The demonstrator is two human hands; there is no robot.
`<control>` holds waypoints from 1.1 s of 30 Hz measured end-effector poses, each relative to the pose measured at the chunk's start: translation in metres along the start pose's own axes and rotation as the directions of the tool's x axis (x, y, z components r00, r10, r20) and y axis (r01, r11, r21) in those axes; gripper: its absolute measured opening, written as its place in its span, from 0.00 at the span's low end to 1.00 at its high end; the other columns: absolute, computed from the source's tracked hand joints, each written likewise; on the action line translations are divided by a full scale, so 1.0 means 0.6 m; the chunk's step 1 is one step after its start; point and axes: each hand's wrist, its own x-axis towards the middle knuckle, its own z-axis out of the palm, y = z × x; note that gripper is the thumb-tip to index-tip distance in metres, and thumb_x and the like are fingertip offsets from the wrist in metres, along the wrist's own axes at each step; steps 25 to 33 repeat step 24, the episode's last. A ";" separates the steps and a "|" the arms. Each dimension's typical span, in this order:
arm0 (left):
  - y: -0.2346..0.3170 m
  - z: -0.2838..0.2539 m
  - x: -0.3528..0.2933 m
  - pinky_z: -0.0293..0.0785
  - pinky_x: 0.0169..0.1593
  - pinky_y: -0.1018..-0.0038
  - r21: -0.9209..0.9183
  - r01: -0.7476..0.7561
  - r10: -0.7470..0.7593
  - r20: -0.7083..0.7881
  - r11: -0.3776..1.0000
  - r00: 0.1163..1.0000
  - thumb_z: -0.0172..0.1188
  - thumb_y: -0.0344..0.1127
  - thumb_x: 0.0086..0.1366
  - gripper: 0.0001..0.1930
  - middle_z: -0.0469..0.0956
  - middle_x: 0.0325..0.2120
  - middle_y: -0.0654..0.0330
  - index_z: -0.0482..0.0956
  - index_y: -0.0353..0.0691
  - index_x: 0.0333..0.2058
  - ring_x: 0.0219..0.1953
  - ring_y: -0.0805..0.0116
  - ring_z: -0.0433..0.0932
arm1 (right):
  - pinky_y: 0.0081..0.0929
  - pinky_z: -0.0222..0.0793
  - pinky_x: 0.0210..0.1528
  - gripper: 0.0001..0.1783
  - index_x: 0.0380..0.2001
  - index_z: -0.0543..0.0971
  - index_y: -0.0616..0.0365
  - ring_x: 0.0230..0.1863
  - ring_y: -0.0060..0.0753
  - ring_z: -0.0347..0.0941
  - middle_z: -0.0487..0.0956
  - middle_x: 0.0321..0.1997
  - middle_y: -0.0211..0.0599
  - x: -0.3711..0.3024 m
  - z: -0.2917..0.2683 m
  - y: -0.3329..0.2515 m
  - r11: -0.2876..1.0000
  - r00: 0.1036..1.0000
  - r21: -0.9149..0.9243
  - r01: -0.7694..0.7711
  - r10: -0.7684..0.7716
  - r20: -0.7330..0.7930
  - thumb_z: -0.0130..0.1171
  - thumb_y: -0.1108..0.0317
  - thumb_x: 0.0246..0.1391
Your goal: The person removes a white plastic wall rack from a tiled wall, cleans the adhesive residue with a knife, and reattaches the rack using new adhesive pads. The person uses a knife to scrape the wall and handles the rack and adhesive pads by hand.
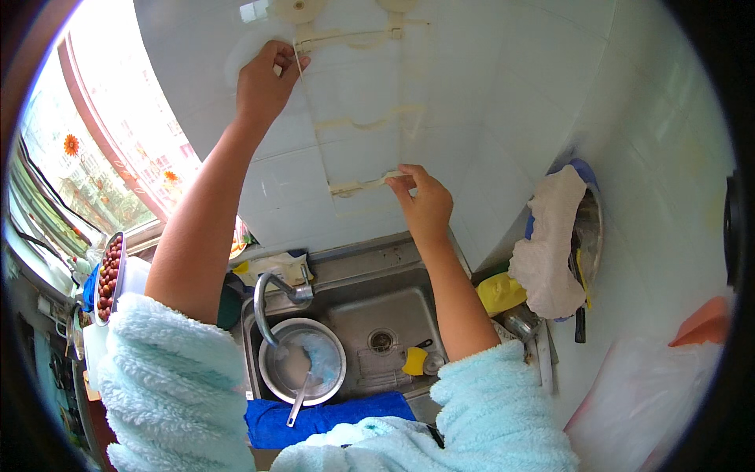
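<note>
A thin, pale, yellowed frame-like fixture (pixel 346 37) is against the white tiled wall, below two round beige discs (pixel 299 6). My left hand (pixel 271 82) is raised high, its fingers closed on the fixture's upper left corner. Lower down and to the right, my right hand (pixel 422 203) pinches the right end of a short pale strip (pixel 358 187) near the wall. Whether this strip joins the upper part cannot be made out. Yellowish stains (pixel 362 124) mark the tiles between my hands.
Below is a metal sink (pixel 370 303) with a curved faucet (pixel 262 311), a bowl (pixel 334 366) of cloudy water with a spoon, and a yellow sponge (pixel 414 361). A blue cloth (pixel 330 417) lies along the front edge. Cloth-draped kitchenware (pixel 554 236) hangs at right; red fruit (pixel 110 279) stands left.
</note>
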 end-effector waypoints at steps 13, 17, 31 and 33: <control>0.107 -0.024 -0.210 0.75 0.41 0.73 -0.249 0.073 -0.065 0.042 0.966 0.997 0.65 0.36 0.73 0.13 0.77 0.29 0.59 0.84 0.40 0.52 0.33 0.70 0.77 | 0.34 0.78 0.35 0.18 0.46 0.86 0.53 0.32 0.35 0.86 0.88 0.30 0.34 0.011 -0.022 -0.026 0.992 0.984 -0.076 -0.104 0.113 0.134 0.73 0.55 0.59; 0.157 -0.039 -0.170 0.77 0.38 0.70 -0.130 -0.071 0.079 0.060 0.989 0.995 0.68 0.37 0.70 0.13 0.78 0.31 0.60 0.85 0.43 0.51 0.32 0.65 0.80 | 0.34 0.78 0.35 0.19 0.48 0.86 0.54 0.32 0.35 0.86 0.88 0.31 0.33 0.013 -0.029 -0.034 0.985 0.975 -0.138 -0.104 0.128 0.180 0.72 0.56 0.59; 0.202 -0.034 -0.120 0.81 0.40 0.64 0.183 -0.231 0.164 0.319 0.956 0.933 0.73 0.40 0.64 0.15 0.81 0.37 0.62 0.87 0.45 0.48 0.36 0.64 0.85 | 0.33 0.80 0.36 0.26 0.58 0.83 0.52 0.33 0.33 0.86 0.89 0.32 0.33 0.008 -0.033 -0.042 0.975 0.960 -0.171 -0.139 0.176 0.220 0.73 0.56 0.59; 0.202 -0.034 -0.120 0.81 0.40 0.64 0.183 -0.231 0.164 0.319 0.956 0.933 0.73 0.40 0.64 0.15 0.81 0.37 0.62 0.87 0.45 0.48 0.36 0.64 0.85 | 0.33 0.80 0.36 0.26 0.58 0.83 0.52 0.33 0.33 0.86 0.89 0.32 0.33 0.008 -0.033 -0.042 0.975 0.960 -0.171 -0.139 0.176 0.220 0.73 0.56 0.59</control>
